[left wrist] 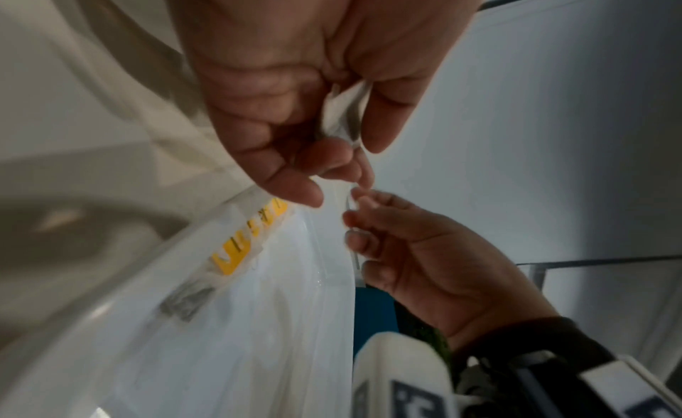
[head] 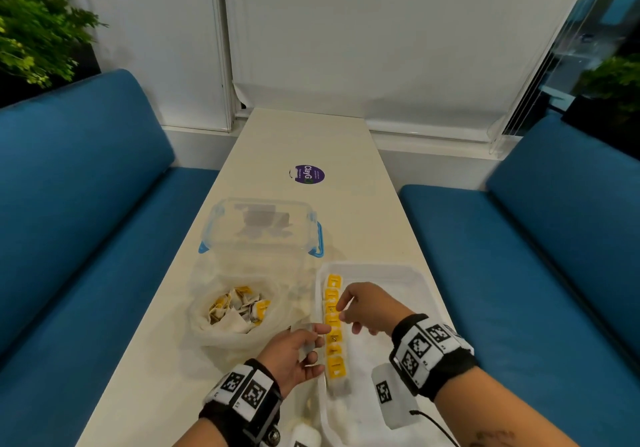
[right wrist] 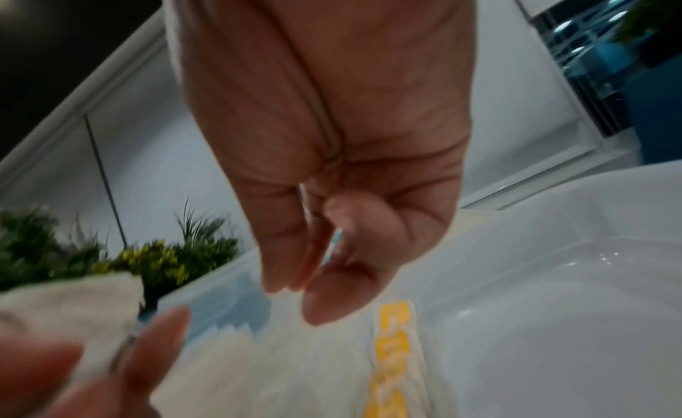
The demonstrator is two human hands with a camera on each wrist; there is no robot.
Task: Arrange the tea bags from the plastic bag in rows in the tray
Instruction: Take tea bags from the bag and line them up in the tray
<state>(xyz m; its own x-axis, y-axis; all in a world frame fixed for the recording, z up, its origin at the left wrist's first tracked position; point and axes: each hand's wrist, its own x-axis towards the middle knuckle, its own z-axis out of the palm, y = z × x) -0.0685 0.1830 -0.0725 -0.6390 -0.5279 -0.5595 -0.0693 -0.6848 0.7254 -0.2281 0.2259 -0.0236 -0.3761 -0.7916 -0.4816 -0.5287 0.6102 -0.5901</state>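
A white tray lies on the table at the right. Down its left side runs one row of several yellow-tagged tea bags, also visible as tea bags and tea bags. To the tray's left is the open clear plastic bag with more tea bags heaped inside. My left hand is at the tray's left rim and pinches a whitish tea bag between thumb and fingers. My right hand hovers over the middle of the row with its fingers loosely bent, holding nothing I can see.
A clear lidded container with blue clips stands behind the bag. A purple round sticker is farther back. A white marker block with a cable lies in the tray's near end. Blue benches flank the narrow table.
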